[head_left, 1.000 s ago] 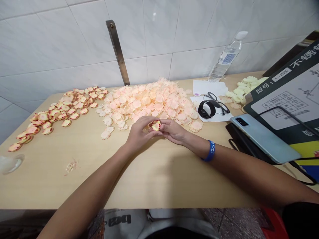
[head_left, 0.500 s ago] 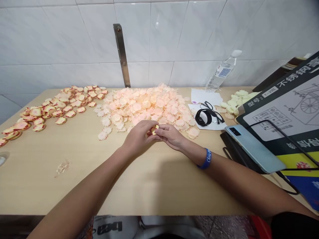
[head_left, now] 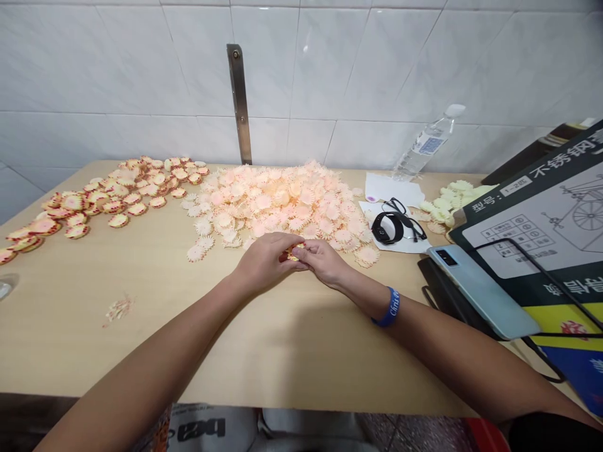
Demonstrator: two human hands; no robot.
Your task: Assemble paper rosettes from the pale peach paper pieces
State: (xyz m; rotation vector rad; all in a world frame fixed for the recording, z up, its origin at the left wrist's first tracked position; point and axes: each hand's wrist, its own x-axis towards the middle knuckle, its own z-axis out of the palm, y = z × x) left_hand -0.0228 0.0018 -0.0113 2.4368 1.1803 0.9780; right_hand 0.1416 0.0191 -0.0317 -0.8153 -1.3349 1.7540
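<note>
A small yellow and red flower-shaped piece is pinched between my two hands, over the table just in front of a large heap. My left hand curls around its left side, fingers closed. From the right, my right hand grips it with thumb and fingers; a blue wristband circles that wrist. Much of the piece is hidden by my fingers. Behind my hands spreads the heap of pale pink, jagged-edged flower pieces. At the left lie thicker yellow flower pieces with red edges.
Thin scraps lie on the table. At right are a black watch, glasses, a tilted water bottle, pale green pieces, a light blue phone and a large printed box. A tiled wall stands behind.
The view has shifted slightly. My hands stay together on the flower-shaped piece, which now shows more red between my fingers, as if turned a little.
</note>
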